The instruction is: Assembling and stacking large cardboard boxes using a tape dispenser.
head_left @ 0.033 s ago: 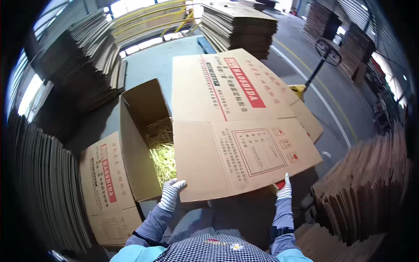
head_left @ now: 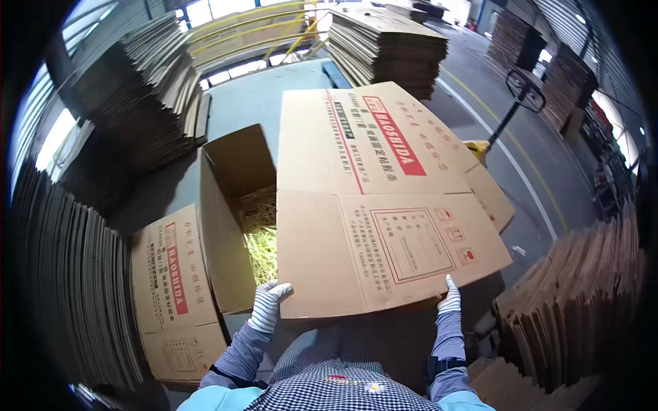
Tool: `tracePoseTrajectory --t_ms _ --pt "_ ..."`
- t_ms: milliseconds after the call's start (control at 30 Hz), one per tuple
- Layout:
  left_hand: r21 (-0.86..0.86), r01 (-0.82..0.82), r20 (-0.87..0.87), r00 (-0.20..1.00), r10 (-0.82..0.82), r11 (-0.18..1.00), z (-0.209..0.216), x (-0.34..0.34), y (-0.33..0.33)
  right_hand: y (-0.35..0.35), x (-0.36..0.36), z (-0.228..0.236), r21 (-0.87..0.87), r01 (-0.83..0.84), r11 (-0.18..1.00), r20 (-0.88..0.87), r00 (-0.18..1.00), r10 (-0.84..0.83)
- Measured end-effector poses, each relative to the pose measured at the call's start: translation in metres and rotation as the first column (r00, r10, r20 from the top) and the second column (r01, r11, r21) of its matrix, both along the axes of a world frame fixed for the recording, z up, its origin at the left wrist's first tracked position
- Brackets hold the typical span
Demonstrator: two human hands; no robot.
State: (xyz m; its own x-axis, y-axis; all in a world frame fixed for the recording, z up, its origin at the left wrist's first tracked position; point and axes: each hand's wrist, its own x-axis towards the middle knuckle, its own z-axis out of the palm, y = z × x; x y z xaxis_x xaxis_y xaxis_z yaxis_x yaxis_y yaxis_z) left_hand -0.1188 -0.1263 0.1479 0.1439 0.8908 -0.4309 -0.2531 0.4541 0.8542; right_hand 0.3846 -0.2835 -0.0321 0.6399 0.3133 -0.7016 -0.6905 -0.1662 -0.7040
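Observation:
A large brown flattened cardboard carton (head_left: 322, 240) with red and black print spans the space in front of me, its near edge toward my body. My left hand (head_left: 269, 303), in a white and grey striped glove, pinches its near left corner. Along the near edge at the right, my right hand (head_left: 449, 298) grips the cardboard with the thumb on top and the fingers hidden underneath. Just left of the sheet is an open cardboard box (head_left: 229, 260). Yellow shredded filling (head_left: 262, 250) shows inside it, partly covered by the sheet.
Tall stacks of flat cardboard stand at the far left (head_left: 137, 96), far middle (head_left: 391, 51), near left (head_left: 68, 274) and near right (head_left: 562, 294). Another printed carton panel (head_left: 175, 288) lies beside the open box. A pallet jack handle (head_left: 524, 92) rises beyond the sheet.
The whole view has shifted slightly, moving the background right and down. Both hands keep their hold on the carton, which sits almost the same.

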Motion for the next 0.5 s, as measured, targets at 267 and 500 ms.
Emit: tracePoseTrajectory --t_ms 267,500 --pt "0.116 -0.423 -0.124 0.892 0.435 0.899 0.001 -0.036 -0.053 0.079 -0.047 -0.017 0.366 -0.156 0.917 -0.222 0.942 0.250" --pt "0.067 -0.719 -0.222 0.666 0.712 0.692 -0.084 -0.195 -0.116 0.065 -0.168 -0.034 0.360 -0.292 0.886 -0.403 0.808 0.429"
